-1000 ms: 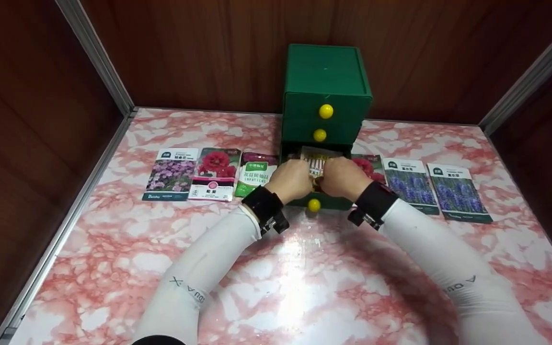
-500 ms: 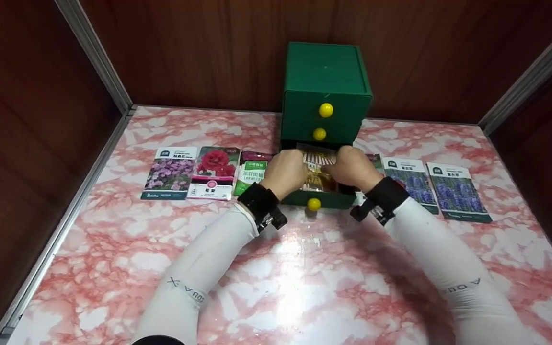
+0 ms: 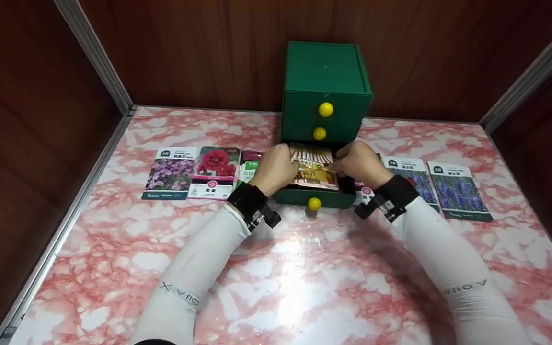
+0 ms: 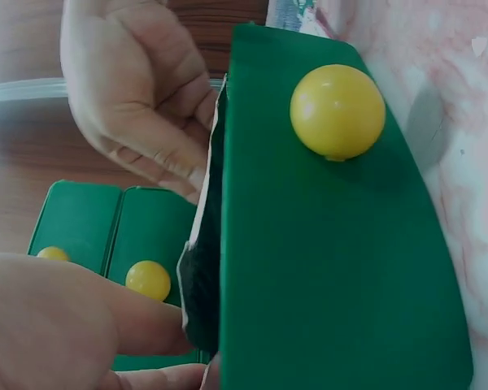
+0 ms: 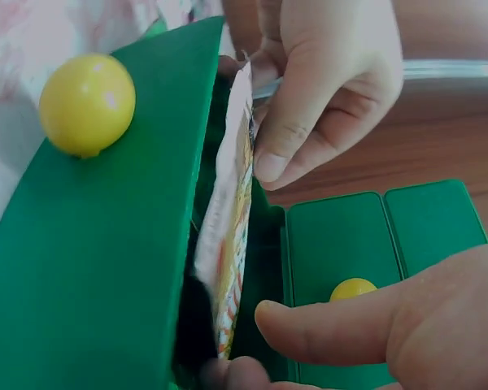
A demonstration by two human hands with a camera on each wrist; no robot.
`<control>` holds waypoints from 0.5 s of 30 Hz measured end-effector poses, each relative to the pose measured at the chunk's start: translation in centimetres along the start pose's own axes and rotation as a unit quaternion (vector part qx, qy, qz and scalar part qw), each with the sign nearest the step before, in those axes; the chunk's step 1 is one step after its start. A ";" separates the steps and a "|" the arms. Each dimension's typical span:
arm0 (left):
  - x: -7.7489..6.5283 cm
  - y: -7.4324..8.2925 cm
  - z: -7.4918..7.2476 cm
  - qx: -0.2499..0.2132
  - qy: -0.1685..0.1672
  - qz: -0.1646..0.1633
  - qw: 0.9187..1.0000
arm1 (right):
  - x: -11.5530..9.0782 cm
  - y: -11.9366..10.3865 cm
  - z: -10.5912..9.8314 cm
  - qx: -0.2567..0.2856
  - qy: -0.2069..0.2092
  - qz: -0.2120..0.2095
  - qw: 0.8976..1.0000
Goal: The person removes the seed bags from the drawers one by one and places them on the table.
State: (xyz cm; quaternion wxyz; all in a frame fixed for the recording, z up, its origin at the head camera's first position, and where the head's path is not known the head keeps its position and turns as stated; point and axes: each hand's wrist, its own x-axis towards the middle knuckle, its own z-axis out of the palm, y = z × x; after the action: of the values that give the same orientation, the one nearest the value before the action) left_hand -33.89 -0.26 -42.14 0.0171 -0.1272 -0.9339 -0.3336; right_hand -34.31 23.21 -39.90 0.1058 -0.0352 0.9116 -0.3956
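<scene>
A flat printed packet [image 3: 313,167] with a red-striped awning picture lies over the pulled-out bottom drawer [image 3: 336,200] of a green cabinet. My left hand [image 3: 274,167] pinches its left edge; in the right wrist view the left thumb [image 5: 272,162] presses its upper face. On the opposite side my right hand [image 3: 360,163] has its fingertips at the packet's right edge. The right wrist view shows a small gap between the right thumb [image 5: 325,329] and the packet [image 5: 234,219]. Some fingertips are hidden behind the packet and drawer front.
The green cabinet [image 3: 324,67] stands against the back wall, its two upper drawers pushed in, with yellow knobs [image 3: 325,109]. Left of it lie several flower seed packets [image 3: 212,173]; more seed packets [image 3: 458,191] lie to the right. Brown panels wall the marbled table [image 3: 295,282].
The packet shows more of its face and has come forward and left over the drawer. My hands have spread apart, the left going left and the right going right.
</scene>
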 end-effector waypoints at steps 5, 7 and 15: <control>0.0 -0.4 -0.7 -0.063 -0.018 -0.032 0.997 | -0.2 0.3 -0.2 0.040 -0.003 0.010 0.999; -0.2 -0.5 -0.9 -0.095 -0.030 -0.052 0.994 | -0.3 0.4 -0.3 0.060 -0.006 0.011 0.998; -1.8 -0.7 -1.7 -0.218 -0.069 -0.062 0.971 | -1.3 1.0 -0.6 0.139 -0.028 0.045 0.989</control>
State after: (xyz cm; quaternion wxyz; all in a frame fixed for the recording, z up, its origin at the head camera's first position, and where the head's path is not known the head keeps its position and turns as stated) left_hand -32.38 -2.32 -41.48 -0.0961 -0.0921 -0.8435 -0.5205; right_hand -33.12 24.52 -40.06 0.1524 0.0098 0.8450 -0.5126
